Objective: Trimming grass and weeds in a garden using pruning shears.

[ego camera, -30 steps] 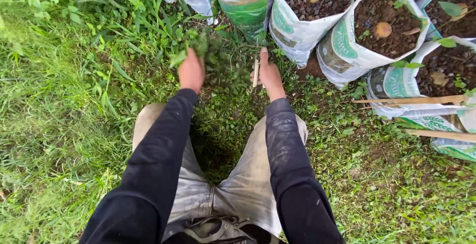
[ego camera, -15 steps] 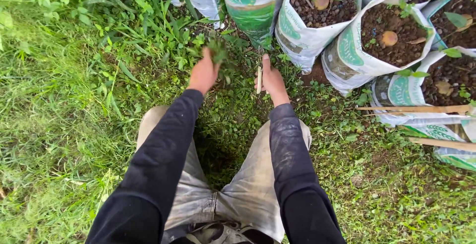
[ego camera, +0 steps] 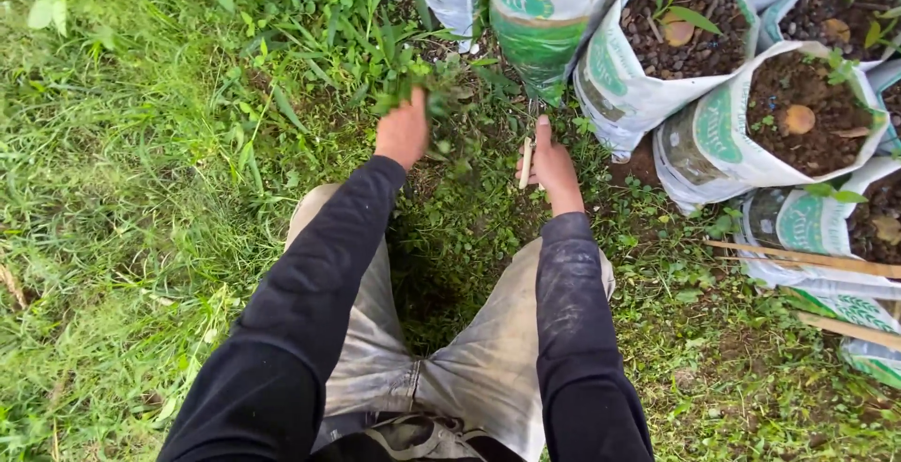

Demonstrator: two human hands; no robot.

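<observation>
Head view, looking down over both black sleeves and pale grey trousers (ego camera: pixel 469 368), knees spread, weedy ground between them

Left hand (ego camera: pixel 404 131), upper centre of frame: closed around a tuft of green weeds (ego camera: pixel 413 82), leaves sticking out above the fist toward the top edge; fingers themselves hidden behind the back of the hand

Right hand (ego camera: pixel 554 164), just right of centre: wrapped around a thin pale tool handle (ego camera: pixel 526 162), thumb laid straight along the top, pointing up-frame; handle stands near vertical in the picture, just left of the palm; working end of the tool not discernible among the leaves

Hands apart, a patch of low clover-like weeds (ego camera: pixel 469 209) between and below them

Upper right quadrant: row of white and green grow bags filled with dark soil; nearest bag (ego camera: pixel 535 21) directly above the right hand, next one (ego camera: pixel 648 59) with gravelly soil and a single leafy shoot, further right one (ego camera: pixel 751 143) with a round tan seed on the soil surface

Right edge, mid-height: two bamboo sticks (ego camera: pixel 807 260) lying roughly horizontal across further bags

Left half of frame: long grass (ego camera: pixel 122 190), broader-leaved weeds along the top edge
</observation>
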